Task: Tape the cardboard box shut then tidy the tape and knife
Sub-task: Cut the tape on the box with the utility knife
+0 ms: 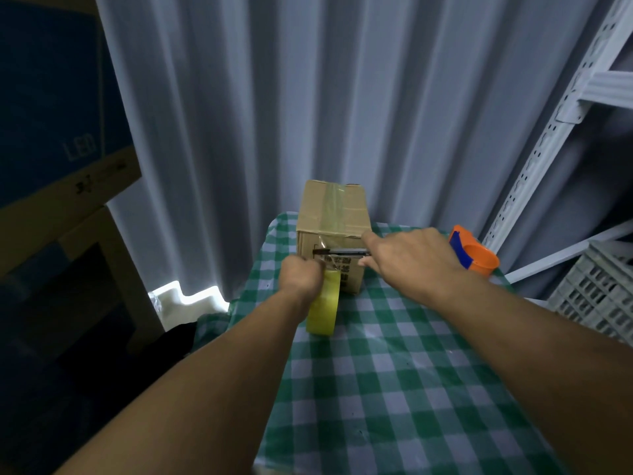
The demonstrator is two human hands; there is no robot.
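A small cardboard box (334, 214) stands at the far end of the checked table, with a strip of clear tape along its top and down its near face. My left hand (301, 275) grips a yellowish tape roll (324, 310) just below the box's near face, the tape stretched up to the box. My right hand (407, 257) holds a dark knife (342, 252) level against the box's near face, its blade tip at the stretched tape.
The table wears a green and white checked cloth (394, 389). An orange and blue tape dispenser (474, 253) sits at the far right of the table. A grey crate (596, 296) and a white metal rack (548, 138) stand at right, a grey curtain behind, big cartons at left.
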